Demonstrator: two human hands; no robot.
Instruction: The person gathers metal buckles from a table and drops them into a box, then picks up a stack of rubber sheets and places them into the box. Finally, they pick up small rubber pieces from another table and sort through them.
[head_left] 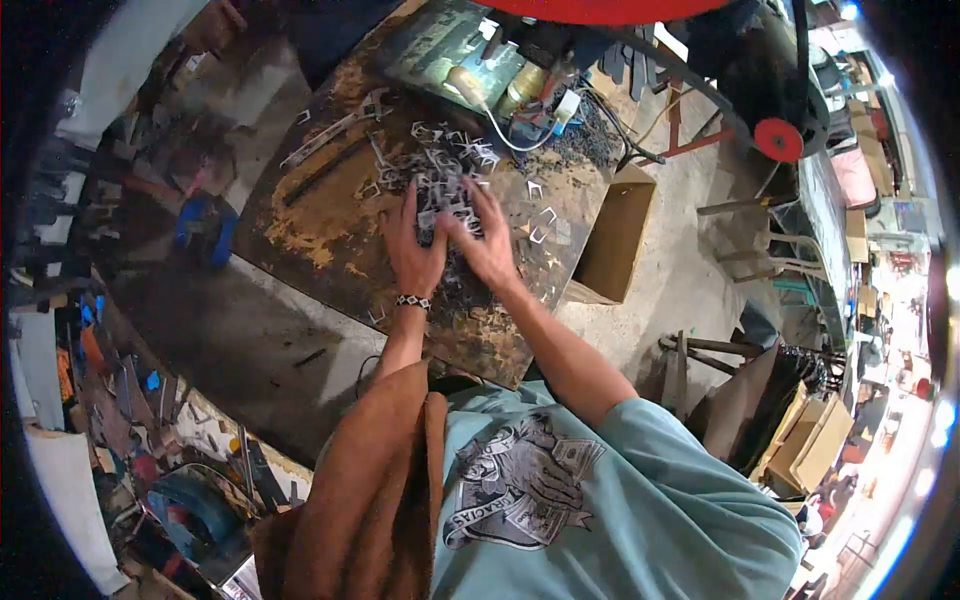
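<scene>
- Both hands were down on the rusty worktable [330, 225], buried in a heap of small bent metal clips [440, 185] near its middle.
- The left hand [415, 245], a beaded bracelet [412, 301] on its wrist, lay palm-down with fingers spread, fingertips pushed into the near edge of the heap.
- The right hand [485, 235] sat just beside it, almost touching, fingers fanned out over the same pile; whether it pinched any single clip could not be told.
- Loose clips lay scattered around the heap, a few strays toward the table's right edge.
- A long metal bar [325, 140] lay across the table to the left of the pile.
- Beyond the heap stood a machine with cables [520, 95], close to the clips.
- An open cardboard box [615, 235] stood on the floor against the table's right side.
</scene>
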